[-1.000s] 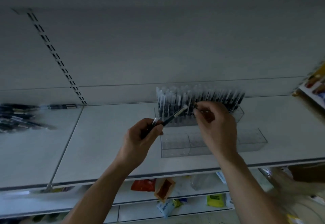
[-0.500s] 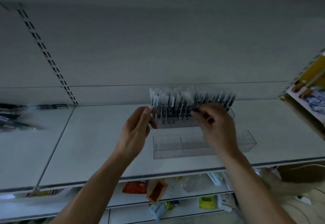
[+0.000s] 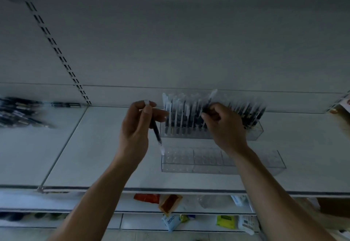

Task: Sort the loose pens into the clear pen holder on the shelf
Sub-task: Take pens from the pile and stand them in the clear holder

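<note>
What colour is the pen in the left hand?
The pen has a black barrel and whitish, see-through ends; head view shows it best.

The left hand point(image 3: 135, 127) and the right hand point(image 3: 225, 127) are both bare, with slim fingers. The left forearm point(image 3: 98, 199) and the right forearm point(image 3: 269, 193) run uncovered to the near edge.

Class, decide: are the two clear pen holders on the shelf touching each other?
Apart. The head view shows a strip of bare shelf between the back holder and the front holder.
</note>
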### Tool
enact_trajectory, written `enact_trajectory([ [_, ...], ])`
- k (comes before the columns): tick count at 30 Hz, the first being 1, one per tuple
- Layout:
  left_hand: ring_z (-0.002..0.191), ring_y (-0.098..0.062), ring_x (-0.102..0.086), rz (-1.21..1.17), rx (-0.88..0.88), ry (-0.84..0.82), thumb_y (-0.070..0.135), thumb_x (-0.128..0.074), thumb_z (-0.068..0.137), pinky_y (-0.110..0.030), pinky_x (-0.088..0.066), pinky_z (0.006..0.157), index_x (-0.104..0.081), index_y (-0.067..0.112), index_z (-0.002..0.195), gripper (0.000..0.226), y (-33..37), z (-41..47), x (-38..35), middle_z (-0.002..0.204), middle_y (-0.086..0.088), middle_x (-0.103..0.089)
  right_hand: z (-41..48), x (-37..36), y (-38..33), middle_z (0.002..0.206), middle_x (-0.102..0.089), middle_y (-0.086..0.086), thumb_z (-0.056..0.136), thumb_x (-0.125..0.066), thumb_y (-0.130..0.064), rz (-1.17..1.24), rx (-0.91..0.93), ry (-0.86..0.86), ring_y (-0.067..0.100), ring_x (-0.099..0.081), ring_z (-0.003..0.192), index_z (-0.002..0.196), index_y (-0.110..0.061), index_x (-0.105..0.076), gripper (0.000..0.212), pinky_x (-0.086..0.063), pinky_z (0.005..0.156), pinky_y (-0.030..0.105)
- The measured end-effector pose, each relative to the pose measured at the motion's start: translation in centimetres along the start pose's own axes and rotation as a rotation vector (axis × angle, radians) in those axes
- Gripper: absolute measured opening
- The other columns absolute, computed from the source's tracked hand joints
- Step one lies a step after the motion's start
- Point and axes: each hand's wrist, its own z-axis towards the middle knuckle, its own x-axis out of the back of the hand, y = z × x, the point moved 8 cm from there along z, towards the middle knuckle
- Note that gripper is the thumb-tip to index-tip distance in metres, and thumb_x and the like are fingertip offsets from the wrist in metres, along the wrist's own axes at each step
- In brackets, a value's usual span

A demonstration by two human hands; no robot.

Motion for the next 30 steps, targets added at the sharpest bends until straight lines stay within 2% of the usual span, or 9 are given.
enact_trajectory([
  [2,0.085,-0.022,-0.067,0.006,-0.006,0.01,0.026,-0.04,0.095,-0.035,-0.051,0.076,-0.055,0.015,0.101,0.02,0.2,0.1,0.1,0.087,0.002,-0.073,-0.1,-0.5,0.2,0.061,-0.051,-0.013,0.093,-0.062,-0.023,-0.036,0.009,-0.039,0.005,-0.05,0.057,0.073,-0.022,-0.052,0.022,-0.037,0.052,0.022],
  [6,0.087,-0.015,-0.065,-0.041,0.027,0.053,0.026,-0.049,0.095,-0.03,-0.054,0.074,-0.061,0.016,0.1,0.016,-0.1,0.1,0.4,0.092,0.005,-0.068,-0.6,-2.0,0.6,0.056,-0.04,-0.015,0.092,-0.062,-0.025,-0.178,0.008,-0.104,0.0,-0.038,0.05,0.063,-0.032,-0.038,0.039,-0.026,0.049,0.021],
  [11,0.081,-0.011,-0.063,-0.113,0.088,0.093,0.019,-0.051,0.093,-0.026,-0.055,0.073,-0.061,0.015,0.097,0.012,-0.9,-0.1,0.3,0.081,0.003,-0.062,-0.1,-2.9,0.3,0.076,-0.06,-0.005,0.093,-0.059,-0.029,-0.291,-0.032,-0.137,0.013,-0.054,0.066,0.093,-0.015,-0.065,0.015,-0.036,0.061,0.023],
  [17,0.083,-0.008,-0.063,-0.149,0.144,0.137,0.02,-0.056,0.09,-0.027,-0.05,0.081,-0.063,0.015,0.095,0.01,-1.7,-0.4,0.2,0.081,0.007,-0.068,-0.6,-3.2,0.7,0.079,-0.057,-0.002,0.093,-0.06,-0.028,-0.285,-0.072,-0.16,0.012,-0.049,0.066,0.081,-0.018,-0.06,0.016,-0.035,0.065,0.025],
  [19,0.079,-0.007,-0.062,-0.154,0.172,0.135,0.018,-0.056,0.092,-0.025,-0.045,0.076,-0.064,0.016,0.095,0.009,-2.1,-0.6,0.2,0.082,0.008,-0.069,-1.0,-2.9,0.8,0.073,-0.054,-0.005,0.092,-0.061,-0.027,-0.214,-0.09,-0.171,0.009,-0.048,0.063,0.074,-0.02,-0.054,0.021,-0.035,0.063,0.025],
  [21,0.076,-0.008,-0.062,-0.219,0.215,0.135,0.018,-0.056,0.092,-0.025,-0.047,0.074,-0.064,0.015,0.096,0.009,-2.7,-0.8,0.2,0.085,0.004,-0.069,-2.2,-1.5,1.0,0.078,-0.059,-0.01,0.093,-0.061,-0.027,-0.094,-0.124,-0.111,0.003,-0.055,0.069,0.091,-0.021,-0.064,0.007,-0.041,0.061,0.019],
  [23,0.078,-0.011,-0.064,-0.28,0.251,0.132,0.018,-0.056,0.09,-0.025,-0.05,0.074,-0.063,0.016,0.094,0.008,-3.0,-0.8,0.1,0.088,0.002,-0.069,-3.9,0.2,1.4,0.081,-0.063,-0.017,0.094,-0.058,-0.032,0.059,-0.189,-0.002,-0.005,-0.06,0.072,0.104,-0.022,-0.068,0.017,-0.043,0.062,0.008],
  [27,0.079,-0.014,-0.066,-0.371,0.317,0.08,0.015,-0.054,0.091,-0.023,-0.053,0.071,-0.058,0.016,0.087,0.006,-3.8,-1.2,-1.7,0.087,-0.001,-0.069,-6.1,0.1,2.2,0.086,-0.073,-0.003,0.083,-0.047,-0.059,0.516,-0.47,-0.068,0.009,-0.069,0.072,0.095,-0.022,-0.068,0.045,-0.055,0.066,0.026],
  [30,0.081,-0.017,-0.067,-0.356,0.354,0.043,0.011,-0.053,0.093,-0.024,-0.055,0.072,-0.058,0.013,0.09,0.007,-4.5,-1.9,-3.5,0.087,-0.004,-0.069,-6.4,0.2,1.9,0.088,-0.075,0.003,0.078,-0.06,-0.048,0.833,-0.543,-0.055,0.016,-0.07,0.075,0.098,-0.014,-0.069,0.04,-0.055,0.063,0.024],
])
